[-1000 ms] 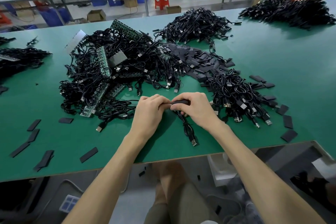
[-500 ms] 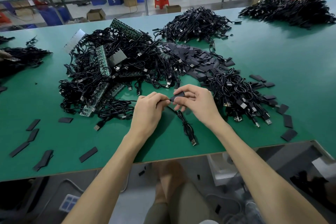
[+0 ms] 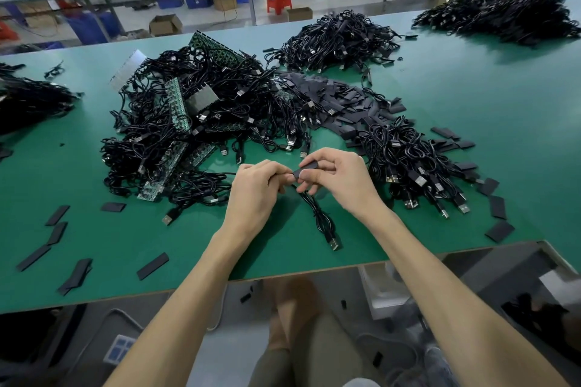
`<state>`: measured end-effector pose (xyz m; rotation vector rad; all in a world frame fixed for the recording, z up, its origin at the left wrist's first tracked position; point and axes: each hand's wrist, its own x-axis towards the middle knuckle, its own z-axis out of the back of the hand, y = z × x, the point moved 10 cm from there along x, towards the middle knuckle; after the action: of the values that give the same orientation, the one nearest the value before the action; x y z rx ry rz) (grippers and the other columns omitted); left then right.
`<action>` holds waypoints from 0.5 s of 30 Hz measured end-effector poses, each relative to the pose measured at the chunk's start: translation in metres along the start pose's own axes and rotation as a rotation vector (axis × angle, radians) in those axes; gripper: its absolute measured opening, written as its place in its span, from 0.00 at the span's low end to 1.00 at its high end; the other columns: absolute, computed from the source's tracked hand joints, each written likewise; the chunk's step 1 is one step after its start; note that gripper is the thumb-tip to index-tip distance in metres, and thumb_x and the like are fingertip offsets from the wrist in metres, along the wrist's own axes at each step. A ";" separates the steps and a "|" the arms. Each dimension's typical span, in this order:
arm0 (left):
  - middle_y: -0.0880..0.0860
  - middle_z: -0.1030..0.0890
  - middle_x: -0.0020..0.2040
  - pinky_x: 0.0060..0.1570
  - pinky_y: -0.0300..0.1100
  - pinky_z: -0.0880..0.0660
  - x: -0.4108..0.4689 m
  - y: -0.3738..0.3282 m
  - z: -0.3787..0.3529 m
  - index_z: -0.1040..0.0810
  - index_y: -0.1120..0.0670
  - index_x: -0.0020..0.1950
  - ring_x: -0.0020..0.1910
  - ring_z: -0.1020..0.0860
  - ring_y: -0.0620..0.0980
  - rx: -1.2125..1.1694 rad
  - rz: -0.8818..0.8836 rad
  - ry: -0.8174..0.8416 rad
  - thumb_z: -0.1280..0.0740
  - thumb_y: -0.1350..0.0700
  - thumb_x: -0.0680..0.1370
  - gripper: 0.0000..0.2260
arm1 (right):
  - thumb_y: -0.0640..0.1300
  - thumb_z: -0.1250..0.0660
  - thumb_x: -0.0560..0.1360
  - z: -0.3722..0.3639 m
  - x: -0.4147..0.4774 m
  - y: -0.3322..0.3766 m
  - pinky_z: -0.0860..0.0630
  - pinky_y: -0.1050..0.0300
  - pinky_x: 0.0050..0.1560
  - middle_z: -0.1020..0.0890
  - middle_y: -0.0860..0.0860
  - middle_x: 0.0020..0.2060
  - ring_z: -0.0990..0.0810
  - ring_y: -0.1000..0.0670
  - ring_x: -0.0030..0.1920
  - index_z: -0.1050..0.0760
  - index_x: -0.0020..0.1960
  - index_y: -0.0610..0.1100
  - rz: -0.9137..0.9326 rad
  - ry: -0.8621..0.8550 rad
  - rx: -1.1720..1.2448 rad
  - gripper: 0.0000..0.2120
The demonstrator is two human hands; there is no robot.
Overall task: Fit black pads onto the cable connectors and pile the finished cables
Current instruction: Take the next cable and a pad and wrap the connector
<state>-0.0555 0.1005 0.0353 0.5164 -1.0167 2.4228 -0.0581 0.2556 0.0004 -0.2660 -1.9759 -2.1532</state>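
My left hand [image 3: 256, 187] pinches one end of a black cable [image 3: 323, 220] above the green table [image 3: 471, 94]. Its fingers hide the connector. My right hand [image 3: 338, 177] pinches a small black pad [image 3: 306, 166] right at my left fingertips. The cable hangs down between my hands, and its USB plug [image 3: 334, 243] lies on the table near the front edge. A big tangle of cables [image 3: 201, 132] lies behind my left hand. A smaller pile of cables [image 3: 412, 163] lies beside my right hand. Loose black pads [image 3: 336, 100] are heaped between the piles.
Green circuit boards [image 3: 176, 104] stick out of the big tangle. Single pads [image 3: 152, 265] lie scattered at front left and front right [image 3: 500, 231]. More cable heaps sit at the back [image 3: 336, 38], back right [image 3: 503, 16] and far left [image 3: 28, 100]. The table edge [image 3: 314, 272] runs below my wrists.
Both hands have lifted off the table and moved slightly away from me. My right hand has turned the pad up at my left fingertips.
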 end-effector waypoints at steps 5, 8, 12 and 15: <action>0.48 0.15 0.41 0.55 0.44 0.34 0.000 0.001 0.001 0.15 0.56 0.47 0.37 0.20 0.51 0.008 0.004 -0.013 0.30 0.64 0.79 0.05 | 0.34 0.25 0.75 -0.001 0.001 0.000 0.18 0.56 0.38 0.13 0.43 0.37 0.12 0.42 0.38 0.19 0.50 0.38 -0.004 -0.001 0.001 0.05; 0.48 0.16 0.43 0.52 0.41 0.36 0.000 -0.001 0.001 0.15 0.56 0.48 0.40 0.21 0.53 0.059 -0.003 -0.025 0.29 0.62 0.79 0.04 | 0.40 0.29 0.80 0.001 0.000 0.002 0.16 0.51 0.39 0.13 0.43 0.39 0.12 0.42 0.38 0.18 0.52 0.38 0.006 -0.015 0.002 0.05; 0.48 0.17 0.45 0.51 0.41 0.37 0.000 -0.005 -0.001 0.16 0.56 0.48 0.41 0.22 0.53 0.109 -0.044 -0.022 0.28 0.57 0.79 0.03 | 0.40 0.37 0.85 0.007 0.001 0.000 0.17 0.51 0.37 0.13 0.41 0.38 0.13 0.40 0.37 0.19 0.54 0.35 -0.005 -0.056 -0.011 0.10; 0.48 0.17 0.47 0.52 0.42 0.35 -0.001 -0.008 -0.002 0.16 0.55 0.50 0.43 0.21 0.53 0.118 -0.065 -0.011 0.28 0.55 0.79 0.04 | 0.38 0.37 0.84 0.011 0.000 -0.003 0.18 0.54 0.36 0.13 0.40 0.38 0.13 0.40 0.36 0.20 0.54 0.34 -0.033 -0.081 -0.002 0.09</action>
<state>-0.0507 0.1065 0.0381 0.5934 -0.8521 2.4349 -0.0595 0.2673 -0.0018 -0.3288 -2.0351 -2.1982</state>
